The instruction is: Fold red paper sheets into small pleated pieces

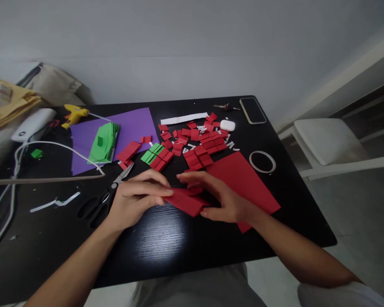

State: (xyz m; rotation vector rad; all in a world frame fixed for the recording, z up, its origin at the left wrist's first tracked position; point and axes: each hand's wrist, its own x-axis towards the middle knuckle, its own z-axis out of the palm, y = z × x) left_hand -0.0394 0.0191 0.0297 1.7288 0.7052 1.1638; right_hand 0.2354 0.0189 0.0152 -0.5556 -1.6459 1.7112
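Observation:
A folded piece of red paper (187, 201) is held up over the front middle of the black table. My left hand (137, 196) pinches its left end between thumb and fingers. At its right end, my right hand (224, 198) curls around the paper, thumb at the lower corner and fingers over the top. Scissors (110, 192) with black handles lie partly behind my left hand. A large red sheet (243, 183) lies under and beyond my right wrist. Just past my hands sit folded red pieces (198, 157) and a green-and-red folded piece (156, 155).
Green papers (104, 143) rest on a purple sheet (134, 117). A yellow glue gun (74, 114) lies at the back left, with white cables (14, 183) nearby. A phone (252, 110), keys (226, 107), a white case (227, 125) and a ring-shaped coil (262, 162) are at the right.

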